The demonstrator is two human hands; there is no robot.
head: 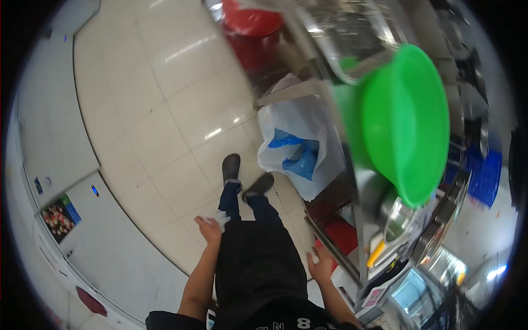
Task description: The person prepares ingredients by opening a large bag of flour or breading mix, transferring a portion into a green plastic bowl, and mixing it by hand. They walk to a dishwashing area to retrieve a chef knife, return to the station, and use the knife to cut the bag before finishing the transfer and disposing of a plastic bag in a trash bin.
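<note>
Low on the left side of my body, my left hand (209, 229) is closed around a crumpled white plastic or tissue-like piece (221, 219). On the other side, my right hand (321, 261) hangs beside the steel counter's edge. Its fingers are partly curled, and a small pale thing, not clear enough to name, shows at them. Nearest ahead of that hand is a white bin bag (272, 159) with blue plastic (300, 163) inside, under the counter. A large green plastic basin (420, 123) stands tilted on the counter above it.
White chest freezers (123, 247) line the left. Tiled floor (165, 123) runs between them and the steel counter. Red tubs (253, 45) stand at the top. A metal bowl (398, 222) and a yellow-handled tool (375, 253) lie past the basin; a blue crate (484, 175) is far right.
</note>
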